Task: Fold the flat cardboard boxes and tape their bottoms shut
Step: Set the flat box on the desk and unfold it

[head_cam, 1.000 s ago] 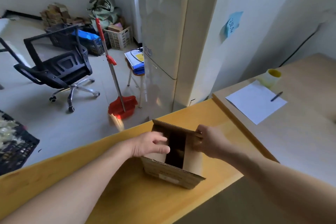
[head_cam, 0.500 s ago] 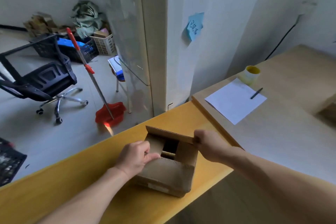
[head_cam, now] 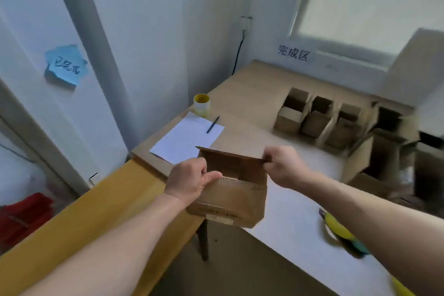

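Observation:
A small brown cardboard box (head_cam: 230, 202) hangs in the air over the gap between the yellow table (head_cam: 79, 230) and the pale table (head_cam: 295, 230). It is upright with its top open. My left hand (head_cam: 189, 181) grips its near left wall, thumb over the rim. My right hand (head_cam: 282, 167) pinches the right end of the raised far flap. A roll of yellow tape (head_cam: 201, 104) stands at the pale table's far left corner.
Several folded open boxes (head_cam: 314, 120) stand in a row at the back right, with larger ones (head_cam: 382, 154) beside them. A white sheet (head_cam: 187, 138) with a pen (head_cam: 213, 124) lies ahead. A yellow and teal tool (head_cam: 341, 233) lies under my right forearm.
Both hands have lifted the box off the yellow table and carried it right, toward the pale table. My view has swung right, bringing the row of folded boxes into sight.

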The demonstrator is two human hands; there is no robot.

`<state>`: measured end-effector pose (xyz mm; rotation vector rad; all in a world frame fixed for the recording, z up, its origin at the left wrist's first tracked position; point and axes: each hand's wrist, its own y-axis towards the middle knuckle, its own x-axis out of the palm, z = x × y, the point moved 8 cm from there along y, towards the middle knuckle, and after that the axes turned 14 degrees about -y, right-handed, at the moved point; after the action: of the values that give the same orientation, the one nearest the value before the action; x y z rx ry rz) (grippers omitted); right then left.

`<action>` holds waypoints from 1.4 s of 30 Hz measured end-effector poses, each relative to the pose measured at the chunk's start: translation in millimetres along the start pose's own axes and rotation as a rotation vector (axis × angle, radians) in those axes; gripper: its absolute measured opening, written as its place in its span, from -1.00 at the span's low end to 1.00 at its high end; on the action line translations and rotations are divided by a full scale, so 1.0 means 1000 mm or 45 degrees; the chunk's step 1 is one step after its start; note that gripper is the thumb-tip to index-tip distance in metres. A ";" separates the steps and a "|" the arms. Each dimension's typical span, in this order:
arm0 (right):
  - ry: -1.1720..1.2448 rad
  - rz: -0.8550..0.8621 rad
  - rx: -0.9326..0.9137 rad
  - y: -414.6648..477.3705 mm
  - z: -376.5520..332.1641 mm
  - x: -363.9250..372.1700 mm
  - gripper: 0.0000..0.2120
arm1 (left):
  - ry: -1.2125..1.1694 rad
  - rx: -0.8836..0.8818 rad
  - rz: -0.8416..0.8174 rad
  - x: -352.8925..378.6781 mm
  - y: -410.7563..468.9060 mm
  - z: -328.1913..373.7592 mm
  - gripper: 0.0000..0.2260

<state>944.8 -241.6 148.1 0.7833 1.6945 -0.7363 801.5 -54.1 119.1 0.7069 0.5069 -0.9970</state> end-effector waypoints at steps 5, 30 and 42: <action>-0.038 0.014 0.238 -0.022 0.107 -0.010 -0.91 | -0.060 0.132 -0.160 0.091 0.050 0.051 -0.56; -0.067 -0.141 0.288 -0.033 0.213 0.053 -0.77 | -0.057 -0.151 -0.665 0.269 0.114 0.051 -0.59; -0.004 -0.173 -0.044 -0.036 0.217 0.047 -0.80 | 0.330 0.336 -0.934 0.309 0.049 0.138 -0.55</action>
<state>1028.0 -429.1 55.7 0.6470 1.7658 -0.7984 996.7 -316.4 18.3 0.9157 0.9075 -1.6899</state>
